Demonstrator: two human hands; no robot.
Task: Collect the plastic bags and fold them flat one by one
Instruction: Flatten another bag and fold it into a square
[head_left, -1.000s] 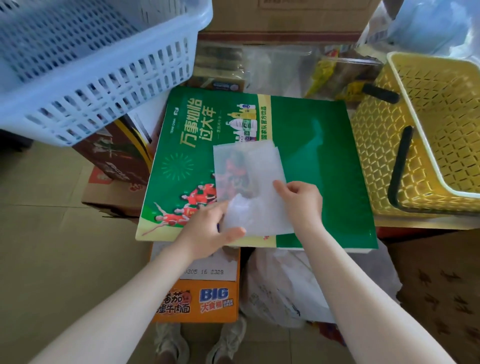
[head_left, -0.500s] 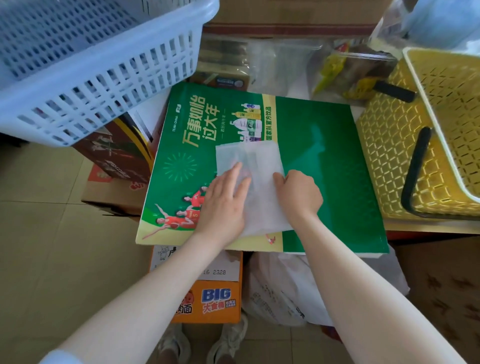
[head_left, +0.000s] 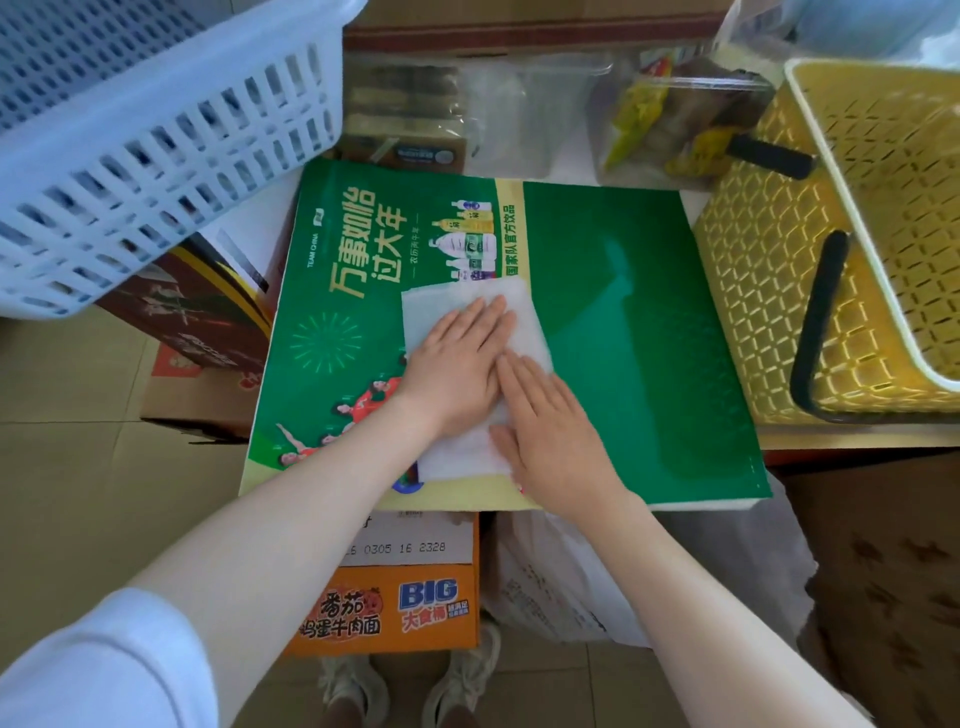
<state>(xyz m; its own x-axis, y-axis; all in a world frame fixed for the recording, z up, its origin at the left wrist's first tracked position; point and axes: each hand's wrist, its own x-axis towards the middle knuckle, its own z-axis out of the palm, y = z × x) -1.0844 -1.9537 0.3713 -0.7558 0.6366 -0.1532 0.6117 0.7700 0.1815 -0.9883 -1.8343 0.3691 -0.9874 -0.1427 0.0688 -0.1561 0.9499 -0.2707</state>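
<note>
A person stood over a large green printed board (head_left: 597, 332) that lay flat across stacked cartons, serving as a work surface. On its middle lay a small, translucent white plastic bag (head_left: 441, 306), folded into a narrow rectangle. The left hand (head_left: 457, 364) rested palm-down on the bag's upper part, fingers straight and together. The right hand (head_left: 550, 431) lay flat on the lower right part, its fingertips touching the left hand. Neither grip was clenched; both were released, pressing rather than grasping, likely to squeeze out air and set the crease. A white slatted basket (head_left: 156, 156) sat at upper left, a yellow lattice basket (head_left: 769, 270) at right. More white bags (head_left: 566, 582) slumped below the board's near edge.
</note>
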